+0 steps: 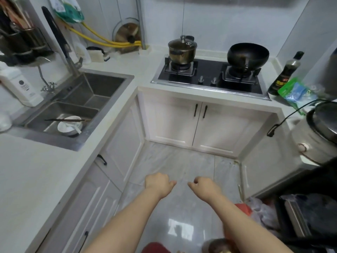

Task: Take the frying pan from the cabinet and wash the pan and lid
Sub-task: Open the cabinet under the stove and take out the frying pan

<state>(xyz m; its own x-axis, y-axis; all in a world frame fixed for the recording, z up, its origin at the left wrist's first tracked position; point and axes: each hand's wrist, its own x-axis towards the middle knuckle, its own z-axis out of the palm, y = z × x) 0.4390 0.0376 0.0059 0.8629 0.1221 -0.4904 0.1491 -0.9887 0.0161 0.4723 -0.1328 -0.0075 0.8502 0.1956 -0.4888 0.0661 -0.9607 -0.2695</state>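
Observation:
My left hand and my right hand hang in front of me over the grey tiled floor, fingers curled loosely, nothing in either. Ahead, below the gas stove, stands a white two-door cabinet with black handles, both doors closed. More closed white cabinet doors run under the counter on my left. A steel double sink sits in that left counter with a black tap above it. A glass lid leans against the back wall. No frying pan is visible outside the cabinets.
A steel pot with lid and a black wok sit on the stove burners. A white bowl with chopsticks lies in the sink. A dark bottle, a green bag and a rice cooker crowd the right counter.

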